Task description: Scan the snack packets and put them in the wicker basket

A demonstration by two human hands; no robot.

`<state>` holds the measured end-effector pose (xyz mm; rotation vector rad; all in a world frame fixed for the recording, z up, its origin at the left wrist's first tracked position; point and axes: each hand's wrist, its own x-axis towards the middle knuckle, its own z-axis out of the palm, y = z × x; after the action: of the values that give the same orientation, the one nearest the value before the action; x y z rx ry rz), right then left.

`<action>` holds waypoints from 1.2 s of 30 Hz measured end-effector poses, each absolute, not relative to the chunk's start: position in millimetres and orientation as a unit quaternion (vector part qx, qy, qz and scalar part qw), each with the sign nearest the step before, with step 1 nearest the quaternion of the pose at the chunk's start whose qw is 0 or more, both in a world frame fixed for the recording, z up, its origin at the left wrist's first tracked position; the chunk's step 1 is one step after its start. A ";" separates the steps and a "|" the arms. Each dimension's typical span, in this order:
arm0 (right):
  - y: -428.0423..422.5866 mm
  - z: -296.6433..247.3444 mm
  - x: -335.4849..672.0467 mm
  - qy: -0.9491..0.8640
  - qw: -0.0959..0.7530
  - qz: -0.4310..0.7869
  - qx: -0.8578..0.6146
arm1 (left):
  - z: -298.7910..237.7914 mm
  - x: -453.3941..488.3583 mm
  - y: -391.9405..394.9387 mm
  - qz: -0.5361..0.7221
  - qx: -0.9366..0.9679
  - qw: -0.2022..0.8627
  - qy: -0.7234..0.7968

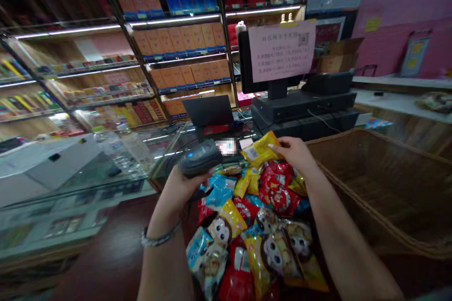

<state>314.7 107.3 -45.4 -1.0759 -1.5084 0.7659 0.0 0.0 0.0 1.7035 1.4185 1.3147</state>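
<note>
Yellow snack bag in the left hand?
No, the right hand holds the yellow snack bag; the left hand grips a barcode scanner.

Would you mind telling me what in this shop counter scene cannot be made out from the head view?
In the head view:
- Yellow snack packet in the right hand: its label is too small to read.
- Barcode scanner: its underside is hidden by the left hand.
- Pink notice: its print is too small and blurred.
- Snack-bag pile: its lower part is cut off by the bottom edge.
- Pixelated patch: it hides whatever lies beyond the scanner.
</note>
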 end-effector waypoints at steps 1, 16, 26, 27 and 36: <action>107.2 -44.7 312.1 -0.606 0.571 0.328 -0.446 | 0.0 0.4 -0.7 0.488 0.639 0.275 0.527; 103.4 -43.5 297.5 -0.544 0.635 0.368 -0.406 | -3.6 29.3 -4.7 0.408 0.683 0.291 0.531; 98.2 -39.6 306.8 -0.612 0.602 0.251 -0.448 | -5.8 31.4 -3.2 0.436 0.623 0.312 0.570; 96.4 -38.1 307.0 -0.618 0.593 0.231 -0.461 | -5.5 30.4 -3.7 0.438 0.621 0.313 0.570; 103.4 -44.7 308.1 -0.612 0.598 0.286 -0.431 | -0.4 17.0 -6.8 0.423 0.620 0.299 0.589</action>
<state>308.1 103.4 -44.7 -1.0007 -1.4189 0.6630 17.0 -6.8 -0.4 1.6467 1.5645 1.1235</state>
